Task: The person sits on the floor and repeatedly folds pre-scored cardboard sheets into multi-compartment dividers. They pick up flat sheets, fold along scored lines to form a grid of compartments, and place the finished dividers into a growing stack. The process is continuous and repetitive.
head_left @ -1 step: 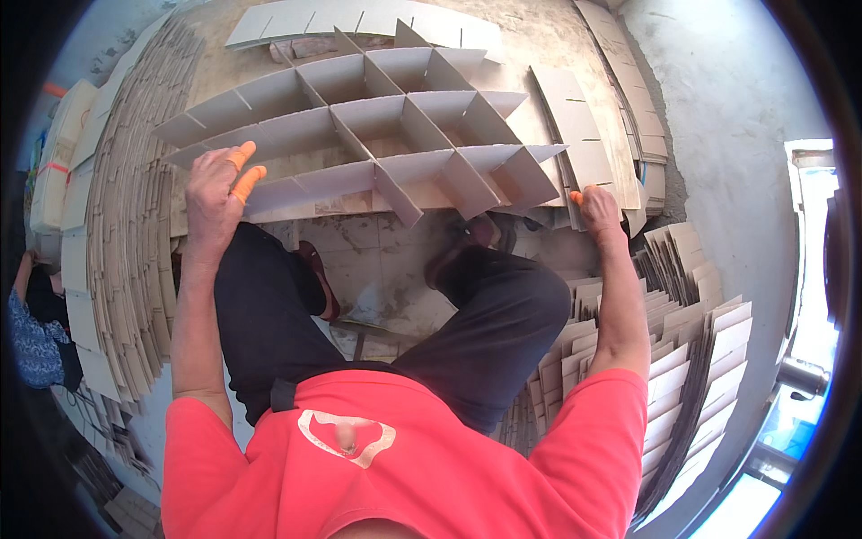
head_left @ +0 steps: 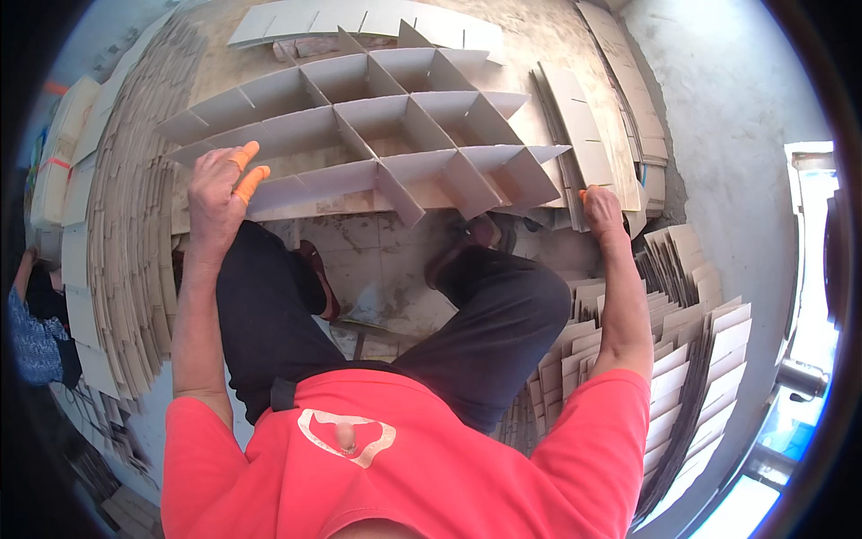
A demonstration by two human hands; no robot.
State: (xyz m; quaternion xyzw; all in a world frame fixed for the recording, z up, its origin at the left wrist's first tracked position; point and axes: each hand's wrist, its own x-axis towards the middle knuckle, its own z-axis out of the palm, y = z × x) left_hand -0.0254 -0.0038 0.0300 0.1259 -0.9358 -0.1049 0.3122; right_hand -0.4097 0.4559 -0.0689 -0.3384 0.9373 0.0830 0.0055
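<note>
A cardboard divider grid [head_left: 386, 135] of crossed slotted strips lies on the floor in front of me. My left hand [head_left: 220, 193], with orange covers on two fingers, rests flat with its fingers spread on the grid's near left strip. My right hand [head_left: 600, 208] is closed around the near end of a slotted cardboard strip [head_left: 575, 126] in a leaning stack just right of the grid. I am bent over with my legs in dark trousers [head_left: 503, 305] and my feet just below the grid's near edge.
Fanned rows of cardboard strips [head_left: 126, 225] run along the left. More stacked strips [head_left: 691, 341] pile up at the lower right, against a concrete wall [head_left: 745, 81]. Flat cardboard pieces [head_left: 359, 18] lie beyond the grid. Another person [head_left: 31, 332] crouches at the left edge.
</note>
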